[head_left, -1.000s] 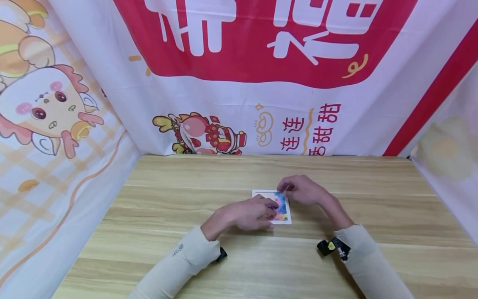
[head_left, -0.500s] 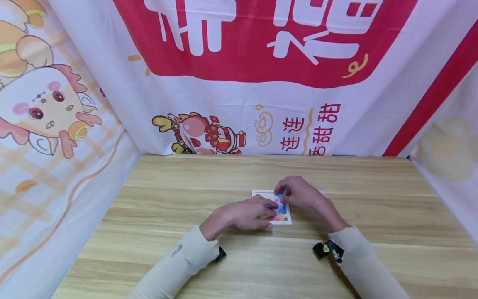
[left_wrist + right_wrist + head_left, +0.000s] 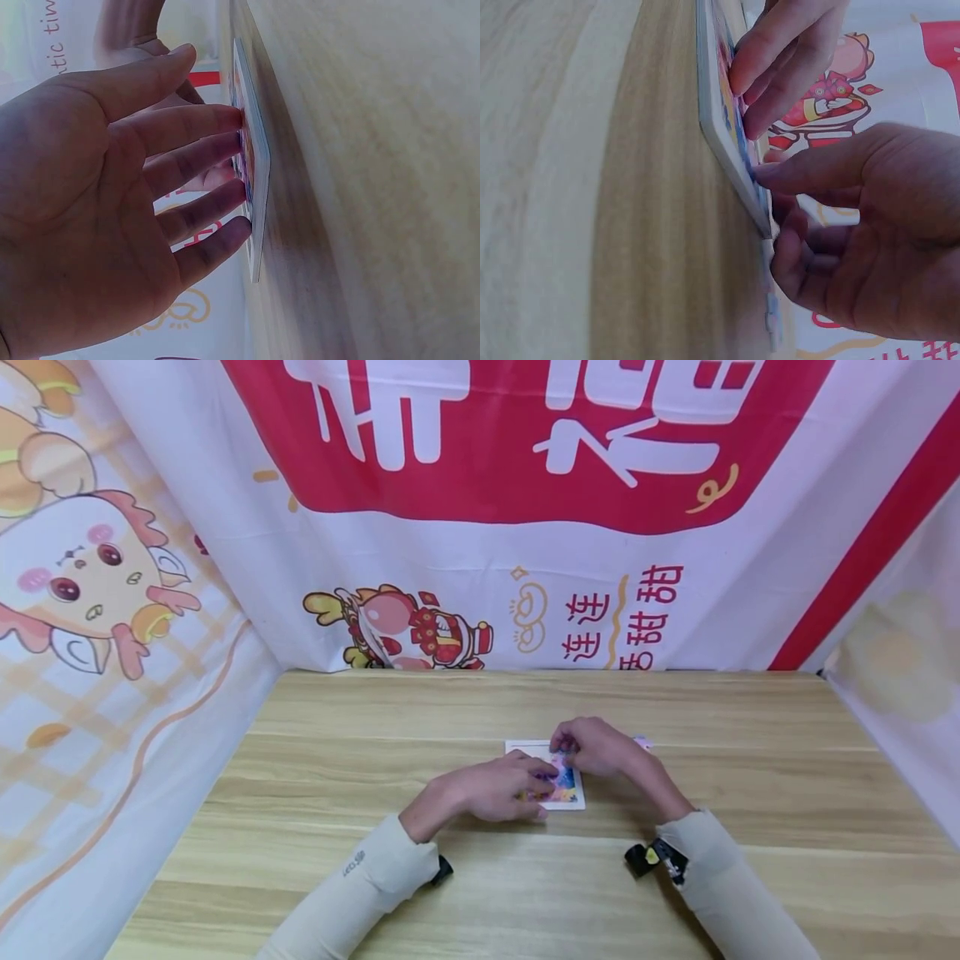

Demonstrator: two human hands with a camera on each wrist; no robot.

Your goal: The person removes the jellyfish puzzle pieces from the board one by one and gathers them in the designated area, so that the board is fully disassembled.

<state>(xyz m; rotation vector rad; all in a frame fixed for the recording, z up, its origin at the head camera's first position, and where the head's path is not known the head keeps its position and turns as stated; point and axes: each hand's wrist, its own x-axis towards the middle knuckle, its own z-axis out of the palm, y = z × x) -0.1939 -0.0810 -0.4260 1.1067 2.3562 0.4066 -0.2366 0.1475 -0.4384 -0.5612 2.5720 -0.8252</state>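
Observation:
A flat board (image 3: pixel 578 805) with a white border and a colourful picture lies on the table; it looks like a jigsaw puzzle in its frame. My left hand (image 3: pixel 501 787) rests its spread fingertips on the picture, as the left wrist view shows with the fingers (image 3: pixel 202 154) nearly straight. At the board's far right corner is my right hand (image 3: pixel 600 746). In the right wrist view its thumb (image 3: pixel 795 174) touches the picture, and the other fingers are curled near the edge. Whether a small piece sits between thumb and fingers is hidden.
Small colourful flat pieces (image 3: pixel 772 319) lie on the wooden table (image 3: pixel 360 727) beyond the board's right side, partly hidden by my right wrist in the head view. Printed cloth (image 3: pixel 465 552) hangs along the back and sides.
My right hand has shifted slightly left, further over the board's corner. A colourful bit beyond the right wrist has come into sight. The left hand and board stay in place.

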